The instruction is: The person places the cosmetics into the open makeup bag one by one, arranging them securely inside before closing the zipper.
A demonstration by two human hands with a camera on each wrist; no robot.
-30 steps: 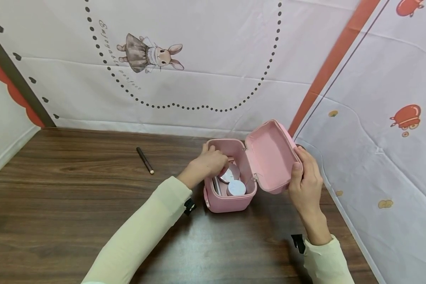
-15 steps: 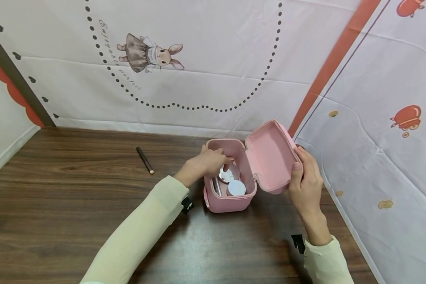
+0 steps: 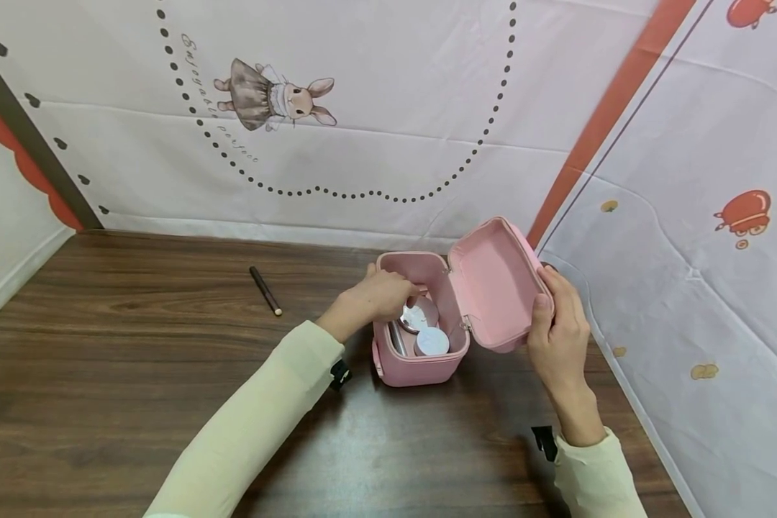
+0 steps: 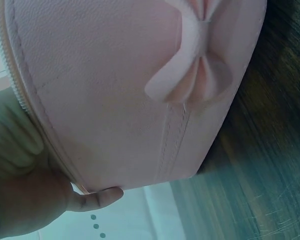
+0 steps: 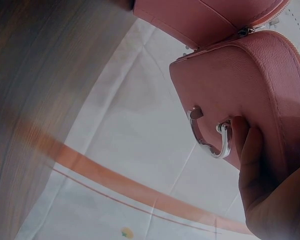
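A pink makeup case (image 3: 421,370) stands on the table in the head view, its lid (image 3: 495,284) swung out to the right. Inside lie a round silvery compact (image 3: 414,318), a white-topped round jar (image 3: 431,342) and a silver tube (image 3: 398,338). My left hand (image 3: 377,296) reaches over the case's left rim, fingers inside, thumb outside by the far corner; the fingertips are partly hidden. In the left wrist view the thumb lies along the rim, near a pink bow (image 4: 197,65). My right hand (image 3: 560,334) grips the lid's outer edge, near its metal-ended handle (image 5: 210,145).
A dark makeup brush (image 3: 265,291) with a pale tip lies on the brown wooden table (image 3: 136,345), left of the case. White printed cloth (image 3: 395,86) hangs behind the table and along its right side.
My left hand's fingers have straightened and drawn slightly back to the left, uncovering more of the compact. The right hand keeps its grip on the lid.
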